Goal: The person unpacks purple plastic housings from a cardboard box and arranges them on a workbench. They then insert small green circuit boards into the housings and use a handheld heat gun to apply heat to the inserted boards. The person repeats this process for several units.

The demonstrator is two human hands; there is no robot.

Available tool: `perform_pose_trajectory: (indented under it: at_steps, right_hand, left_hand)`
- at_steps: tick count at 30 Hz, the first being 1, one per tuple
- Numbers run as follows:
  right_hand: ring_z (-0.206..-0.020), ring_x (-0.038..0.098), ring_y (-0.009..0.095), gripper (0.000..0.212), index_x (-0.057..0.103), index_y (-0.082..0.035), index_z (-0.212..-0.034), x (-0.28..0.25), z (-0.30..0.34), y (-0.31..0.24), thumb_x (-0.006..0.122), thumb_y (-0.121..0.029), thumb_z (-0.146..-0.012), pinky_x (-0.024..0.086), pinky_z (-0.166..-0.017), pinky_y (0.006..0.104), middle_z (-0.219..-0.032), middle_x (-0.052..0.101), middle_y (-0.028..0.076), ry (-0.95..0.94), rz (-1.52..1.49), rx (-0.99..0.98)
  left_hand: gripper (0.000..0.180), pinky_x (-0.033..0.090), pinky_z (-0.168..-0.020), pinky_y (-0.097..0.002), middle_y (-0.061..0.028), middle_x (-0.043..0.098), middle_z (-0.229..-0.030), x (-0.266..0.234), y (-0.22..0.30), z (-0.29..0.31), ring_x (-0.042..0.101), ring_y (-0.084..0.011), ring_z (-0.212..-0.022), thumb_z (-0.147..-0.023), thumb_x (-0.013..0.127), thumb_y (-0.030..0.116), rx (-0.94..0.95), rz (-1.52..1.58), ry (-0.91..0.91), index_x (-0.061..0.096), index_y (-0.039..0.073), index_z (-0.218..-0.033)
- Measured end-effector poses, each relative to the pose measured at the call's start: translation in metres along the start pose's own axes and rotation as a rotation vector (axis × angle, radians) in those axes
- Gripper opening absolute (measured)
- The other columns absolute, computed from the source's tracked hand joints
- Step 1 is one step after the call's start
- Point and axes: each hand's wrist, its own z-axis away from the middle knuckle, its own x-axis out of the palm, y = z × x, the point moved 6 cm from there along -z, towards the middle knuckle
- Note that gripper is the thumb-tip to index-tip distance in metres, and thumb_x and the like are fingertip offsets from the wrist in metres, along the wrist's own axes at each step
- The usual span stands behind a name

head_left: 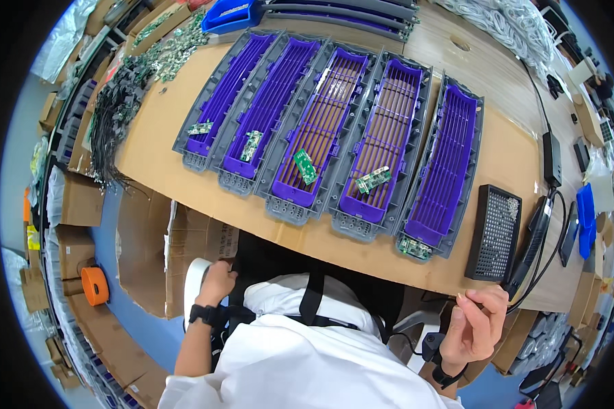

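Several long grey plastic housings with purple slatted grilles [447, 160] lie side by side on the cardboard-covered table. Loose green circuit boards rest on most of them, one being a plain green board [305, 167] on the middle grille. On the rightmost housing a circuit board [415, 248] sits in the near end. My right hand [481, 324] is raised off the table's near edge, below the black perforated tray [494, 232]; its fingers are curled together, and anything between them is too small to name. Low at left, my left hand [217, 283] is closed beside a white rounded part [196, 279].
Black wires [112, 129] and a heap of small parts [177, 54] lie at the far left. More grey-purple housings [341, 17] and a blue bin [232, 15] stand at the back. Cables and a black power adapter [552, 158] run down the right. An open cardboard box [143, 252] stands below left.
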Motion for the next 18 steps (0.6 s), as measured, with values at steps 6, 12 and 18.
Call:
perform_pose_trajectory:
  at_steps: [6,12,18]
  right_hand:
    - [-0.076,0.054,0.028,0.020,0.070,-0.002,-0.089,0.001,0.002,0.006,0.066,0.002,-0.070,0.041,-0.068,0.0393,-0.090,0.060,0.013,-0.049,-0.031,0.007]
    - [-0.075,0.054,0.027,0.018,0.069,-0.001,-0.087,0.006,-0.004,0.010,0.066,0.002,-0.070,0.041,-0.068,0.0402,-0.088,0.059,0.013,-0.064,-0.055,0.005]
    - [-0.073,0.054,0.026,0.017,0.069,-0.001,-0.087,0.009,-0.005,0.014,0.067,0.002,-0.070,0.041,-0.070,0.0428,-0.087,0.058,0.013,-0.085,-0.059,0.005]
  left_hand:
    - [0.025,0.051,-0.083,-0.0472,-0.0295,0.066,-0.095,0.070,-0.061,-0.004,0.064,-0.0430,-0.095,-0.077,0.069,0.010,-0.078,-0.054,-0.201,0.068,-0.005,-0.097]
    - [0.027,0.053,-0.078,-0.0445,-0.0296,0.066,-0.094,0.060,-0.059,0.008,0.066,-0.0416,-0.089,-0.072,0.070,0.002,-0.194,0.011,-0.040,0.069,-0.006,-0.098]
    - [0.031,0.053,-0.067,-0.0372,-0.0241,0.067,-0.093,-0.038,-0.001,0.032,0.067,-0.0339,-0.073,-0.076,0.067,-0.005,-0.054,0.332,0.253,0.068,-0.005,-0.107]
